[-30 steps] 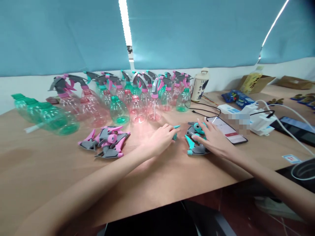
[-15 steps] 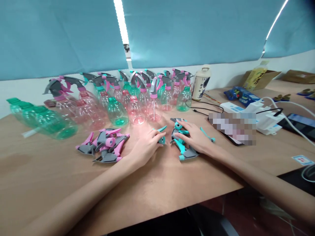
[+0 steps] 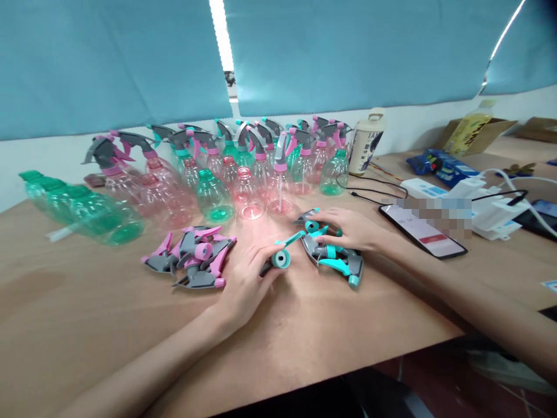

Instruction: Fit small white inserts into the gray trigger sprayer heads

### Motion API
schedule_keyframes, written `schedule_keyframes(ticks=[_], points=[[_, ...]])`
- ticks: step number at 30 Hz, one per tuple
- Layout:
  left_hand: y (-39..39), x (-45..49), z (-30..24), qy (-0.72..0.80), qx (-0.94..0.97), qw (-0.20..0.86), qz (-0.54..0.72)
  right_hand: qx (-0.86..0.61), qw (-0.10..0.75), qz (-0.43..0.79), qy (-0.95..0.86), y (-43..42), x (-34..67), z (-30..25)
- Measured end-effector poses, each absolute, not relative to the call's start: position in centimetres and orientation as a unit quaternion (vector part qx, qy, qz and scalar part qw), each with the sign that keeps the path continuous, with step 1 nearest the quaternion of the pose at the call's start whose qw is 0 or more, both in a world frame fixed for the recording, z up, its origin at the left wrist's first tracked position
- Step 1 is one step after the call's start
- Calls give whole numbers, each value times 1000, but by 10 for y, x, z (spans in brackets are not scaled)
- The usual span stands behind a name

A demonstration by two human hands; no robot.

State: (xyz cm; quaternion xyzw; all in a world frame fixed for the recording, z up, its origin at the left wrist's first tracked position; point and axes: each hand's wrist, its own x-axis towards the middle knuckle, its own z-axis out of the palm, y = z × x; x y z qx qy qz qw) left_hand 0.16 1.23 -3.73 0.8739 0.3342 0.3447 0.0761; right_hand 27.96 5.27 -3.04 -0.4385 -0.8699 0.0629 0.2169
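Mid-frame, the left hand (image 3: 244, 280) grips one teal-grey trigger sprayer (image 3: 282, 259); right of centre, the right hand (image 3: 350, 227), grip unclear, curves over at least two matching sprayers (image 3: 332, 252)

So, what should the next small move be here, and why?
Probably the right hand should close finger and thumb on the upper teal spray head and ease it off the pile. Its fingertips are at that head, though a firm grip can't be confirmed, while the left hand is occupied, holding another teal-and-grey head.
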Motion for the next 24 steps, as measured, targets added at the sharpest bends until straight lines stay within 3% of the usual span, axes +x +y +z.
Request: schedule_keyframes(ticks=[11,24], points=[[4,-4,-31,421,807,228,345,-453,195,23,-870,20,234,-38],[3,-5,-36,433,775,278,367,-416,239,-16,-877,31,261,-37]])
